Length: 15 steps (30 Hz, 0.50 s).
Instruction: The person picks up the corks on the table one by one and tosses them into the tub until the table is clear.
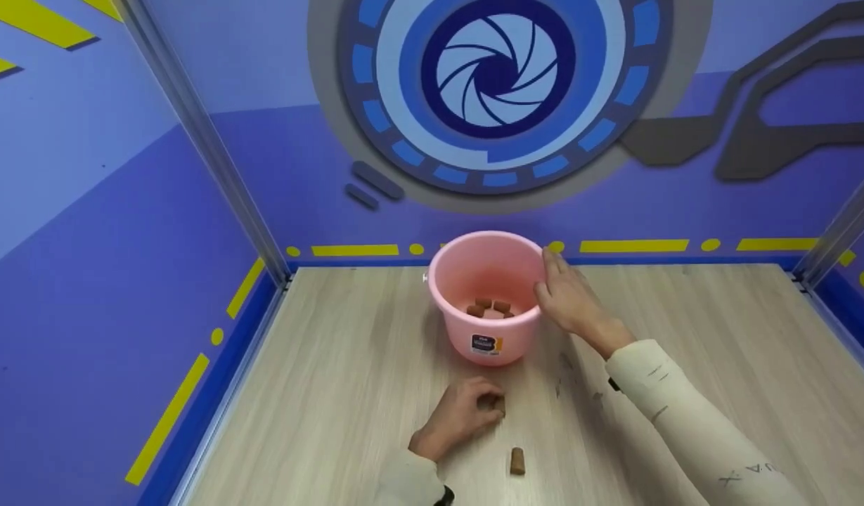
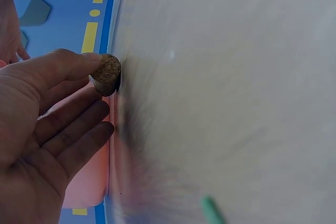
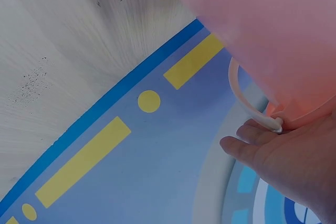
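Observation:
A pink bucket with a label stands upright on the table, several brown corks lying on its bottom. At its right rim my right hand holds on, the thumb over the edge. In the right wrist view the fingers reach past the rim beside the white handle end. In front of the bucket my left hand pinches a cork between thumb and forefinger, at the tabletop. Its other fingers are spread in the left wrist view. Another cork lies nearer, right of this hand.
The wood-grain table is bounded by a blue printed back wall close behind the bucket and a blue side wall on the left. Metal posts stand at the corners. A blurred green thing shows low in the left wrist view.

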Available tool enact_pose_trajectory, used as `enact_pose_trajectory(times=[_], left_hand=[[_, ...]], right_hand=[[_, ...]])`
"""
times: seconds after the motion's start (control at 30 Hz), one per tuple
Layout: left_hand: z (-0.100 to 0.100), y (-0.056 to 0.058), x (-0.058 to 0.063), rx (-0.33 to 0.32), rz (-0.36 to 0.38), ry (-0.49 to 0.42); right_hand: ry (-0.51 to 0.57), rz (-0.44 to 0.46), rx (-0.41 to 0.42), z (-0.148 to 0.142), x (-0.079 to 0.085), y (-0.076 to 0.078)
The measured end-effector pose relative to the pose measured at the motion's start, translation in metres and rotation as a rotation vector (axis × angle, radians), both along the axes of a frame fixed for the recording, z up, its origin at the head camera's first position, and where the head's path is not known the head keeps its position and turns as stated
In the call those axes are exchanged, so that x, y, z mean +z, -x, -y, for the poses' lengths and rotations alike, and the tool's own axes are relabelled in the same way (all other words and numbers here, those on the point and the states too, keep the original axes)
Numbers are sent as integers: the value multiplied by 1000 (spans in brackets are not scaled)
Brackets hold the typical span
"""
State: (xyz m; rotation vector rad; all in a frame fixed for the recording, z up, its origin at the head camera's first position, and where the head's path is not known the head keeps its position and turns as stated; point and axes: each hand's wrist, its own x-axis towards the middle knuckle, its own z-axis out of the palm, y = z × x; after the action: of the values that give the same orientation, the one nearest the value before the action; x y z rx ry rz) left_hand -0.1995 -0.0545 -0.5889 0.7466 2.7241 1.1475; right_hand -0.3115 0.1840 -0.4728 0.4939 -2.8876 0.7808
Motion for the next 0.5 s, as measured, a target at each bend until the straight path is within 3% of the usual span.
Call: enact_pose_trajectory(times=[0.5], left_hand=[[-1, 0, -1, -3, -17, 12]], right_hand=[[-2, 24, -11, 1, 1, -1]])
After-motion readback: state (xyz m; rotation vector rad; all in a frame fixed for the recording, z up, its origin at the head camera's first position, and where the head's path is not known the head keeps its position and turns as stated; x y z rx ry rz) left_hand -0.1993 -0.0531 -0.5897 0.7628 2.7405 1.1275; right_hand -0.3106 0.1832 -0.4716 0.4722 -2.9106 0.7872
